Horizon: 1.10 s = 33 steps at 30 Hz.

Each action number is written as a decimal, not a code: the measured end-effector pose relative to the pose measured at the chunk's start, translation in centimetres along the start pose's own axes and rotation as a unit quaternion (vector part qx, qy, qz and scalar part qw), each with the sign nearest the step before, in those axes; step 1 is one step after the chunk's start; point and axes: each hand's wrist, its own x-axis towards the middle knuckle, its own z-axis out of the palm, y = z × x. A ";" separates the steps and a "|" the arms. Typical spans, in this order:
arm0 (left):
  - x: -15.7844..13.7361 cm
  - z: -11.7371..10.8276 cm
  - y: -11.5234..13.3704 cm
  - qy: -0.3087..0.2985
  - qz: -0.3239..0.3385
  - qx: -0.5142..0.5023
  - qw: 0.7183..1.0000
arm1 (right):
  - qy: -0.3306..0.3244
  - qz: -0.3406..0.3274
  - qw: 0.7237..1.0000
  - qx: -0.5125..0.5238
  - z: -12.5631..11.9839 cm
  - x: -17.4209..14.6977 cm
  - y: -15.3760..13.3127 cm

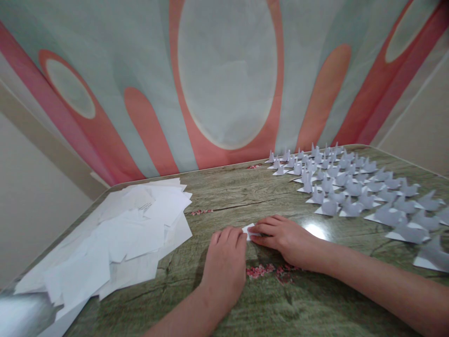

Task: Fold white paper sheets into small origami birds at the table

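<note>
A small folded piece of white paper (248, 230) lies on the table between my two hands, mostly covered by fingers. My right hand (277, 236) has its fingers closed on the paper's right part. At the paper's left edge is my left hand (226, 252), fingers bent together and thumb side toward the paper; its fingertips press down there. To the right stand several folded white paper birds (351, 187) in rows. Loose sheets of white paper (136, 234) are heaped on the left.
The wood-patterned table (224, 192) has small pink flower prints. Behind its far edge hangs a backdrop (228, 70) with red and pale shapes. A plain wall (31, 187) is at the left.
</note>
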 end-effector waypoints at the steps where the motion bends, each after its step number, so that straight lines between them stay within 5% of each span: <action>1: -0.2 -0.1 0.4 -0.015 -0.001 0.016 1.000 | 0.004 0.002 1.000 0.002 0.0 0.0 -0.1; 12: -0.1 0.2 0.2 -0.002 -0.022 0.035 0.999 | 0.045 -0.005 0.998 0.039 0.5 0.1 -2.0; 20: 0.1 0.4 -1.1 0.003 -0.009 -0.038 0.999 | 0.114 0.025 0.991 0.070 0.5 -0.1 -0.5; 29: 0.7 0.9 -2.1 0.032 0.000 -0.165 0.986 | 0.116 0.029 0.991 0.053 0.7 -0.2 -0.1; 33: 0.5 -0.1 -1.6 0.005 -0.001 -0.138 0.990 | 0.124 0.020 0.992 0.030 0.8 0.1 -0.3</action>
